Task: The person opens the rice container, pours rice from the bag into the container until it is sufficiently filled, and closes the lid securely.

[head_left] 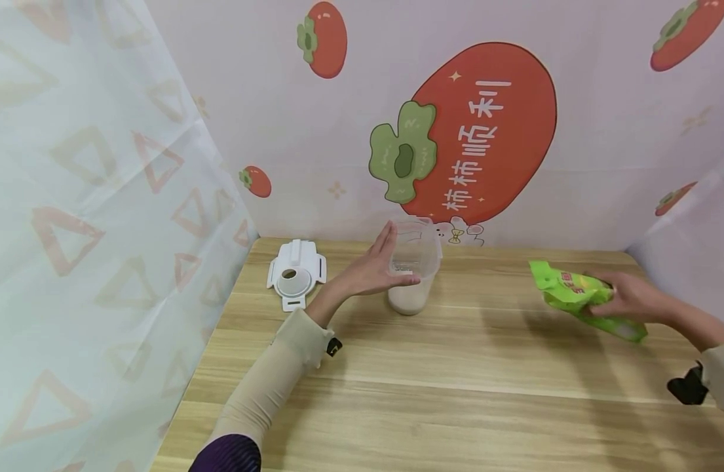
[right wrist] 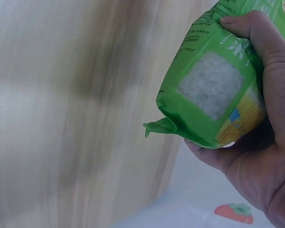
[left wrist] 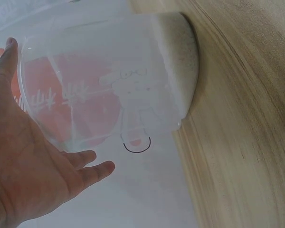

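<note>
A clear plastic container (head_left: 413,262) stands upright near the back wall, with a layer of white rice (left wrist: 176,59) at its bottom. My left hand (head_left: 376,270) is at its upper rim, thumb and fingers spread apart. In the left wrist view this hand (left wrist: 33,161) shows straight fingers beside the container's open end. On the right, my right hand (head_left: 629,298) grips a green bag of rice (head_left: 574,292) above the table. White grains show through the bag's window (right wrist: 213,85) in the right wrist view.
A white lid (head_left: 295,272) with a round spout lies at the table's back left corner. The wooden table (head_left: 432,406) meets a wall covering (head_left: 314,144) printed with persimmons behind, and another sheet (head_left: 102,262) hangs on the left.
</note>
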The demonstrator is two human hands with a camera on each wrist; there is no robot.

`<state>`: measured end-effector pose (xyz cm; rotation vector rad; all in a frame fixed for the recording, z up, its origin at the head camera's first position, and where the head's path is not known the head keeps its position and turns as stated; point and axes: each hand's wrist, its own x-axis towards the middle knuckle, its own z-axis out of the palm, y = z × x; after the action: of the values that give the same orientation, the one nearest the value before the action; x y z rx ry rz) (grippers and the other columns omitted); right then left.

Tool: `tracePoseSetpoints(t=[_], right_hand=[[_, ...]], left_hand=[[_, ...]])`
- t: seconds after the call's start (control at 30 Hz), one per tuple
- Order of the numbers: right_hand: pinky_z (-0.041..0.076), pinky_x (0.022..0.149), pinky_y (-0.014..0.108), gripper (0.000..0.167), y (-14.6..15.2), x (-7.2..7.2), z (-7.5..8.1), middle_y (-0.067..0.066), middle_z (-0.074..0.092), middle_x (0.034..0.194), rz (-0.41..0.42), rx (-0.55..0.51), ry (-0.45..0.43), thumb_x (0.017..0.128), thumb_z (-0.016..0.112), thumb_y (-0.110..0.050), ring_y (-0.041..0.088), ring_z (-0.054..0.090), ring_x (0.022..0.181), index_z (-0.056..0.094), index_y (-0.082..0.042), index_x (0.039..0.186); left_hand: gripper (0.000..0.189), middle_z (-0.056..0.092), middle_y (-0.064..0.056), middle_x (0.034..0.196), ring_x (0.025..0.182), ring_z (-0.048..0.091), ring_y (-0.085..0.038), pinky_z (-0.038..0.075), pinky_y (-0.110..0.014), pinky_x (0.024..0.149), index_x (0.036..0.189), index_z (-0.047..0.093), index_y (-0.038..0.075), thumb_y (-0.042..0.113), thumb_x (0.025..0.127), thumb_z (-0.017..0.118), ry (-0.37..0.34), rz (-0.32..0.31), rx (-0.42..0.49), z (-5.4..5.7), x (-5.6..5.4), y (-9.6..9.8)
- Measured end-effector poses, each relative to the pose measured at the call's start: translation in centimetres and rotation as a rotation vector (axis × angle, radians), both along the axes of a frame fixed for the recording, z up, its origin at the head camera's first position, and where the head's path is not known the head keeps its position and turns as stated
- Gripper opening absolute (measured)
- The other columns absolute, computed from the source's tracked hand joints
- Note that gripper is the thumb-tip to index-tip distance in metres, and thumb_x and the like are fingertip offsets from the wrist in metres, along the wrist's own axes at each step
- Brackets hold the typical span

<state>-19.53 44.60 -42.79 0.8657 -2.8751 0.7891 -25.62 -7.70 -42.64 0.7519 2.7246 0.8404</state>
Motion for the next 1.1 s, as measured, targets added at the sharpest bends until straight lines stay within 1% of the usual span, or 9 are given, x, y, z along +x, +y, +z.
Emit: tracePoseSetpoints(t=[0.07, 0.17, 0.37, 0.5, 0.6, 0.73, 0.87, 0.97, 1.1], right_hand=[[0.034, 0.053, 0.022, 0.047, -0.2, -0.2, 0.2, -0.019, 0.05, 0.078, 0.005, 0.014, 0.01, 0.071, 0.088, 0.002, -0.003, 0.043, 0.068, 0.065, -0.012, 0.108], [0.035, 0.054, 0.022, 0.046, -0.7, -0.4, 0.6, -0.019, 0.05, 0.077, -0.011, 0.041, 0.001, 0.071, 0.089, 0.0, -0.003, 0.043, 0.067, 0.066, -0.01, 0.11], [0.036, 0.054, 0.023, 0.045, -2.0, -1.0, 1.5, -0.016, 0.05, 0.076, -0.015, 0.085, -0.027, 0.076, 0.088, -0.003, -0.003, 0.042, 0.066, 0.067, -0.001, 0.116], [0.035, 0.054, 0.023, 0.038, -2.9, -1.4, 2.0, -0.014, 0.049, 0.077, 0.018, 0.065, -0.053, 0.078, 0.087, -0.002, -0.002, 0.042, 0.065, 0.067, -0.005, 0.11], [0.035, 0.053, 0.022, 0.035, -3.5, -1.8, 2.3, -0.014, 0.048, 0.076, 0.035, 0.054, -0.063, 0.079, 0.087, -0.002, -0.002, 0.043, 0.066, 0.064, -0.013, 0.103], [0.036, 0.054, 0.022, 0.035, -4.4, -2.3, 2.7, -0.012, 0.048, 0.078, 0.047, 0.044, -0.083, 0.079, 0.086, 0.0, -0.001, 0.044, 0.067, 0.064, -0.013, 0.103], [0.038, 0.056, 0.023, 0.034, -5.3, -2.6, 3.4, -0.009, 0.05, 0.08, 0.034, 0.051, -0.129, 0.081, 0.086, -0.002, 0.0, 0.046, 0.069, 0.065, -0.01, 0.107], [0.038, 0.056, 0.023, 0.034, -5.9, -2.9, 3.9, -0.008, 0.05, 0.079, 0.022, 0.064, -0.15, 0.082, 0.086, -0.006, 0.001, 0.046, 0.068, 0.066, -0.011, 0.109], [0.038, 0.056, 0.023, 0.034, -6.7, -3.4, 4.2, -0.009, 0.05, 0.077, 0.04, 0.055, -0.144, 0.081, 0.087, -0.007, 0.001, 0.046, 0.066, 0.066, -0.014, 0.107]], left_hand=[[0.129, -0.027, 0.013, 0.174, 0.164, 0.011, -0.024, 0.042, -0.053, 0.12, 0.166, -0.021, 0.026, 0.08, 0.087, 0.065, 0.002, 0.002, -0.002, 0.0, 0.0, 0.0], [0.129, -0.028, 0.013, 0.174, 0.164, 0.012, -0.024, 0.043, -0.05, 0.119, 0.166, -0.022, 0.025, 0.08, 0.087, 0.064, 0.004, 0.001, -0.006, 0.0, 0.0, 0.0], [0.129, -0.024, 0.007, 0.176, 0.163, 0.015, -0.025, 0.043, -0.049, 0.12, 0.166, -0.022, 0.024, 0.08, 0.088, 0.065, 0.01, 0.002, -0.005, 0.0, 0.0, 0.0], [0.129, -0.024, 0.01, 0.176, 0.163, 0.018, -0.026, 0.044, -0.051, 0.119, 0.167, -0.02, 0.025, 0.081, 0.087, 0.065, 0.001, 0.009, 0.006, 0.0, 0.1, 0.0], [0.129, -0.025, 0.014, 0.174, 0.163, 0.017, -0.026, 0.045, -0.051, 0.118, 0.167, -0.02, 0.026, 0.082, 0.086, 0.063, -0.003, 0.011, 0.007, 0.0, 0.2, 0.0], [0.129, -0.026, 0.013, 0.174, 0.164, 0.014, -0.025, 0.042, -0.051, 0.12, 0.166, -0.021, 0.026, 0.083, 0.086, 0.062, 0.006, 0.003, 0.007, 0.0, 0.1, 0.0], [0.129, -0.026, 0.011, 0.174, 0.164, 0.012, -0.025, 0.039, -0.05, 0.122, 0.166, -0.021, 0.025, 0.083, 0.087, 0.062, 0.013, -0.002, 0.009, 0.1, 0.1, 0.0], [0.129, -0.027, 0.012, 0.174, 0.164, 0.013, -0.026, 0.04, -0.05, 0.122, 0.166, -0.022, 0.025, 0.084, 0.087, 0.062, 0.015, 0.0, -0.001, 0.1, 0.1, 0.0], [0.129, -0.028, 0.014, 0.173, 0.163, 0.016, -0.026, 0.043, -0.05, 0.12, 0.166, -0.022, 0.026, 0.084, 0.086, 0.061, 0.012, 0.006, -0.013, 0.0, 0.1, 0.0]])
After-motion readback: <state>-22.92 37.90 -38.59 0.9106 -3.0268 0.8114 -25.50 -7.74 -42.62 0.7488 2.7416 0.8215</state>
